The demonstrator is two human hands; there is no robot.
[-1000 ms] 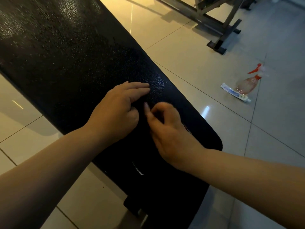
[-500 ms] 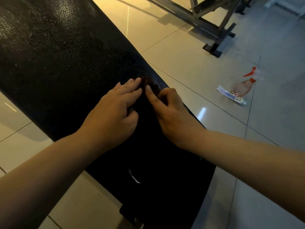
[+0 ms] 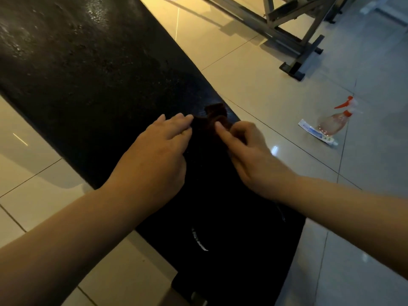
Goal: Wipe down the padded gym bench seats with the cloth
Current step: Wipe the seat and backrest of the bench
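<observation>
- The cloth (image 3: 215,117) is a small dark brownish rag, bunched up on the bench (image 3: 88,74) close to its right edge, between the two sets of fingertips.
- It looks soft, limp and light. It should crumple rather than hold a shape, and it will probably slide easily over the wet-looking pad.
- Best hold, as I judge it: gather the bunched middle into the palm, or flatten it under spread fingers. Pinching a corner would let the rest trail.
- The left hand (image 3: 159,155) has its fingers nearly straight, with the tips touching the cloth's left edge. The thumb is hidden.
- The right hand (image 3: 249,155) lays its forefinger on the cloth, and the other fingers are curled beside it. I cannot tell whether they pinch a fold.
- The bench is black, pebbled and padded. It glistens with droplets farther up, so it may be slick there.
- On the tiled floor (image 3: 254,85) to the right, a spray bottle (image 3: 333,123) lies on its side, with a tube (image 3: 315,133) just beside it.
- A metal frame (image 3: 276,25) stands beyond them, well apart from the bench.
</observation>
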